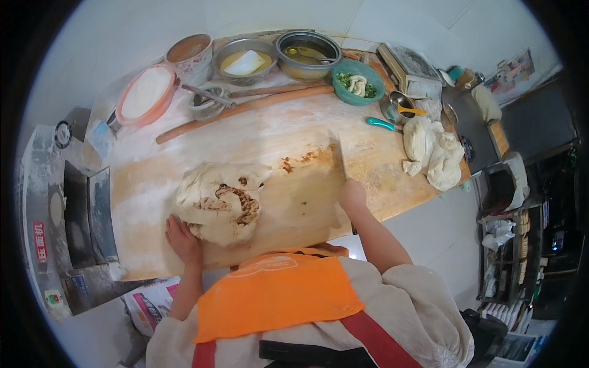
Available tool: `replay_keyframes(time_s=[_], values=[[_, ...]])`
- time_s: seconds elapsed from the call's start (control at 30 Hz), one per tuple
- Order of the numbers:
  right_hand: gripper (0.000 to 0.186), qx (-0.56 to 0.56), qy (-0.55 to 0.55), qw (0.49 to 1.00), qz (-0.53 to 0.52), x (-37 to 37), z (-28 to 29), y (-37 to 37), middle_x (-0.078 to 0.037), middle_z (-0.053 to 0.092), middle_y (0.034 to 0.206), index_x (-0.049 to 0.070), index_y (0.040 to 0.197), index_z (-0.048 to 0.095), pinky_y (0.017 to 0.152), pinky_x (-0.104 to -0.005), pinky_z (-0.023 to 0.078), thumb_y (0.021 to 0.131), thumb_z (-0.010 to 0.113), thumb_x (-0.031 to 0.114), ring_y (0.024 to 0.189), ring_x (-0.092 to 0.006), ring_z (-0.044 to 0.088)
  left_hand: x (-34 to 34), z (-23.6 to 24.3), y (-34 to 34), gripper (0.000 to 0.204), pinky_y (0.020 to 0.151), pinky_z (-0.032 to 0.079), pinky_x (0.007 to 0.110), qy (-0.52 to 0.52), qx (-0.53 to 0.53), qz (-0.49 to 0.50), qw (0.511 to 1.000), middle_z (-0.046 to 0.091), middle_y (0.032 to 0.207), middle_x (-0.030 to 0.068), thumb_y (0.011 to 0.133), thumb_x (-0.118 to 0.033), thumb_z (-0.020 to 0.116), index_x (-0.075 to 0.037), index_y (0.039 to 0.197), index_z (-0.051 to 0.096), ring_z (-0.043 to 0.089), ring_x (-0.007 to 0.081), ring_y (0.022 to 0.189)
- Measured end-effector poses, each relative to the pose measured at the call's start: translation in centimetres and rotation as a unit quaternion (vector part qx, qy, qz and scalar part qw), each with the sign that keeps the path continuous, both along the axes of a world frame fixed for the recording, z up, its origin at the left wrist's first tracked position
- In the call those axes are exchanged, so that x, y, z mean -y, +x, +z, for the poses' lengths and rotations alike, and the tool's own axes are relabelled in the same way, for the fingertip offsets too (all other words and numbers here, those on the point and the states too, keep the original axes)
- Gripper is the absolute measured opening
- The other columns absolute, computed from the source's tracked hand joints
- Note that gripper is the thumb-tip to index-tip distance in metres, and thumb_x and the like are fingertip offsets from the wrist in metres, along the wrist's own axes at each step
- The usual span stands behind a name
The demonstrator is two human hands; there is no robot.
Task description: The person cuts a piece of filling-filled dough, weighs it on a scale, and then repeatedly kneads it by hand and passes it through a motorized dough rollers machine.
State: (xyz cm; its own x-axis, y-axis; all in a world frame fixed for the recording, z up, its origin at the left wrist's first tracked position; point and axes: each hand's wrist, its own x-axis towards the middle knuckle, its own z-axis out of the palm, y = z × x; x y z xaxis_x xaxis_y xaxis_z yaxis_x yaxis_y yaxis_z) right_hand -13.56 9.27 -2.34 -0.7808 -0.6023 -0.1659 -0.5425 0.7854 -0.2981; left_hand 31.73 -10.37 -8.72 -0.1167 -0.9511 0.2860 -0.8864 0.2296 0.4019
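Observation:
A large lump of pale dough (215, 205), with dark brown filling or paste showing in its folds, lies on the floured wooden board (257, 138). At its near left edge, my left hand (183, 239) touches the dough with fingers stretched out. My right hand (352, 196) is closed around a knife (341, 156), to the right of the dough. The thin blade points away from me over the board, and a dark handle end shows behind the fist. Brown smears (307, 156) mark the wood between dough and knife.
Along the back stand a pink basin of flour (146, 95), metal bowls of liquid (245, 61), a long rolling pin (245, 113) and a green bowl of chopped greens (359, 83). More dough (432, 153) lies at the right edge. A machine (67, 208) stands left.

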Motion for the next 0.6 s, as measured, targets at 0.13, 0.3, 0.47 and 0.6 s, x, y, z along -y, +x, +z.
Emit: replay_keyframes(time_s=[0.13,0.3,0.47,0.6], values=[[0.016,-0.03,0.047,0.992,0.117,1.7,-1.1,3.8,-0.026,0.067,0.085,-0.002,0.089,0.064,0.077,-0.047,0.053,0.083,0.056,0.01,0.086,-0.0415,0.066,-0.1,0.0,-0.2,0.046,0.112,0.026,0.051,-0.007,0.001,0.01,1.0,0.051,0.139,0.0163,0.099,-0.023,0.048,-0.002,0.139,0.044,0.041,0.0324,0.135],[0.015,0.041,0.068,0.982,0.169,2.4,1.1,8.8,-0.025,0.067,0.087,-0.002,0.092,0.063,0.077,-0.0468,0.054,0.084,0.055,0.008,0.085,-0.0411,0.066,0.1,-0.3,0.0,0.049,0.111,0.026,0.052,-0.014,0.003,0.012,1.0,0.049,0.14,0.0169,0.098,-0.024,0.049,-0.002,0.141,0.041,0.041,0.0326,0.134],[0.014,0.136,0.059,0.969,0.199,1.9,2.1,9.8,-0.017,0.065,0.072,-0.004,0.085,0.062,0.06,-0.0411,0.054,0.085,0.058,0.01,0.064,-0.0323,0.066,0.3,-1.1,0.3,0.051,0.112,0.026,0.052,-0.033,-0.018,0.008,0.999,0.049,0.139,0.0187,0.097,-0.026,0.052,-0.004,0.142,0.04,0.041,0.0333,0.134],[0.02,0.409,0.001,0.912,0.037,0.9,8.0,8.2,-0.008,0.058,0.06,-0.004,0.08,0.06,0.043,-0.0345,0.047,0.085,0.061,0.016,0.045,-0.0205,0.057,0.4,-0.5,0.1,0.052,0.112,0.026,0.052,-0.023,-0.039,0.011,0.999,0.049,0.139,0.0191,0.097,-0.027,0.053,-0.004,0.142,0.04,0.041,0.0338,0.134]])
